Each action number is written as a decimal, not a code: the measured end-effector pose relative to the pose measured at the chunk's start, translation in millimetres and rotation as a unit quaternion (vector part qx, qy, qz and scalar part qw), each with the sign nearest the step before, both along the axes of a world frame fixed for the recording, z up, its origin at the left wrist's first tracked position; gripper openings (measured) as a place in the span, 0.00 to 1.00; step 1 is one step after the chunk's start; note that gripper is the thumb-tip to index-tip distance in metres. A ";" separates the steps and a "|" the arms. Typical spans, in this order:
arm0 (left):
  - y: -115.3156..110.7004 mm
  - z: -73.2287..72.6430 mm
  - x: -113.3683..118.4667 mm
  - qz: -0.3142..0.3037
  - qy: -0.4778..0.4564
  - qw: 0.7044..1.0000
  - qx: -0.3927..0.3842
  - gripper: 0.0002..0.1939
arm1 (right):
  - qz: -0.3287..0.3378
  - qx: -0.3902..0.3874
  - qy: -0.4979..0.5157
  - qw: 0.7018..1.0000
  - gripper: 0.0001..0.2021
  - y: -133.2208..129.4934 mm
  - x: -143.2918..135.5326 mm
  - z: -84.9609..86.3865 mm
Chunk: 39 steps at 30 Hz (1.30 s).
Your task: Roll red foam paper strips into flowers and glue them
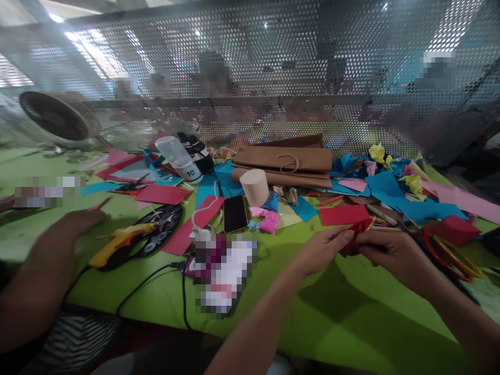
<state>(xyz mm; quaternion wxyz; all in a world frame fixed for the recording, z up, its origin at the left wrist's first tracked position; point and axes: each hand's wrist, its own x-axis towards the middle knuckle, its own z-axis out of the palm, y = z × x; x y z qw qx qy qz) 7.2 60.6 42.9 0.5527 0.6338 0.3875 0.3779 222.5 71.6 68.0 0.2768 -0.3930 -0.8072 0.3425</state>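
Note:
Between my two hands is a piece of crumpled or folded red paper [357, 230], held just above the green table [351, 323]. My left hand [326, 247] pinches it from the left, thumb on top. From the right, my right hand [385, 247] grips the same paper with bent fingers. The fingers cover much of the paper, so its exact shape is hidden. Just behind my hands lies a flat red paper sheet [344, 214]. Scissors with red and yellow handles [449, 255] appear to lie right of my right hand.
A co-worker's arm [47, 260] reaches in at left, near a yellow glue gun [121, 242] on a black tray. A power strip [191, 266] with cords and phones [235, 213] occupy the middle. Folded brown paper [281, 159], a beige roll [254, 187] and a bottle [177, 156] stand behind.

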 end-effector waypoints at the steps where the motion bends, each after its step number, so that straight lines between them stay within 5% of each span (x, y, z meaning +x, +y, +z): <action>1: 0.0 0.1 -0.1 0.000 0.001 1.000 -0.004 0.31 | 0.001 0.010 -0.001 1.000 0.11 -1.0 -0.9 1.6; 18: -2.5 4.1 -0.9 0.018 -0.045 0.996 -0.071 0.33 | 0.044 0.007 -0.070 0.997 0.14 1.8 12.5 5.5; 34: -3.3 4.7 1.9 0.011 -0.072 0.993 -0.092 0.33 | 0.055 0.144 -0.070 0.985 0.11 1.6 7.7 1.5; 39: -2.6 4.0 3.0 0.026 -0.059 0.994 -0.088 0.34 | 0.030 0.099 -0.029 0.994 0.09 0.8 6.6 -2.2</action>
